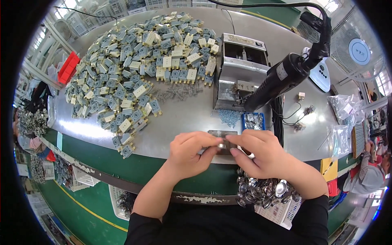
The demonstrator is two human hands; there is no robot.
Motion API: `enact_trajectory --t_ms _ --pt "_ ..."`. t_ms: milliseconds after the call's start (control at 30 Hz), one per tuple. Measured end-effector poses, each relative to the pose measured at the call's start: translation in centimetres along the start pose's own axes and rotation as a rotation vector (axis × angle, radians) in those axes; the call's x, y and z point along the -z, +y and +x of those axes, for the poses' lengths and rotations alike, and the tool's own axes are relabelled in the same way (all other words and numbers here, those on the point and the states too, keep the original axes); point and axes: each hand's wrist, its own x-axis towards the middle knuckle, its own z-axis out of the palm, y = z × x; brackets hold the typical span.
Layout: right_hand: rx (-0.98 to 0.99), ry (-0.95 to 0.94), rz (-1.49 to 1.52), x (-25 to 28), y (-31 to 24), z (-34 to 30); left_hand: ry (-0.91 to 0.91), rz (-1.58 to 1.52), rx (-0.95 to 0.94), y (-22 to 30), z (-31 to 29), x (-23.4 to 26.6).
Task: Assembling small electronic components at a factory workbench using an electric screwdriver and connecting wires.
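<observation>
My left hand (191, 152) and my right hand (261, 154) meet over a flat grey metal block (213, 133) near the table's front edge. Thumbs and index fingers of both are pinched around a small shiny metal part (221, 145); the fingertips cover most of it, so its kind cannot be made out. Just beyond my right hand lies a blue tray (254, 119) of small metal pieces. A pile of small bluish screws (229, 117) is spread beside that tray. Close below my right wrist is a heap of round shiny metal parts (261, 192).
A large heap of grey and cream plastic switch-like parts (139, 61) fills the left and back. Loose springs (178, 92) lie beside it. A metal machine (241, 75) and a black hanging power screwdriver (277, 81) stand beyond my hands. At right are a fan (359, 51) and plastic bags (345, 108).
</observation>
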Motion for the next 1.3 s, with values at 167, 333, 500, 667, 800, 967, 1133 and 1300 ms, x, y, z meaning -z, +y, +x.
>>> enact_trajectory --t_ms 167,333,500,667,800,967,1133,1300 --pt "-0.098 -0.072 0.159 -0.5 0.3 -0.4 0.088 0.266 -0.072 -1.0 0.2 -0.7" --pt "-0.214 -0.087 0.197 0.0 0.3 -0.5 0.022 0.199 -0.003 -0.8 0.2 -0.2" --pt "-0.232 -0.002 0.277 0.1 0.7 -0.7 -0.288 -0.789 0.700 -0.3 -0.6 -0.4" --pt "-0.189 -0.058 0.340 1.0 1.0 -0.9 -0.436 -1.613 0.915 -1.3 -1.6 -0.6" --pt "-0.214 -0.166 0.355 1.6 0.6 -0.6 -0.321 -1.288 0.874 0.1 -1.2 -0.2" --pt "-0.268 -0.124 0.389 0.4 1.0 -1.3 -0.128 -0.474 0.446 1.2 -1.1 -1.8" --pt "-0.166 -0.184 0.348 0.7 1.7 -1.9 -0.118 -0.895 0.588 0.6 -1.6 -1.6" --pt "-0.290 -0.144 0.424 1.1 0.9 -1.2 -0.107 -1.046 0.689 0.7 -1.8 -1.4"
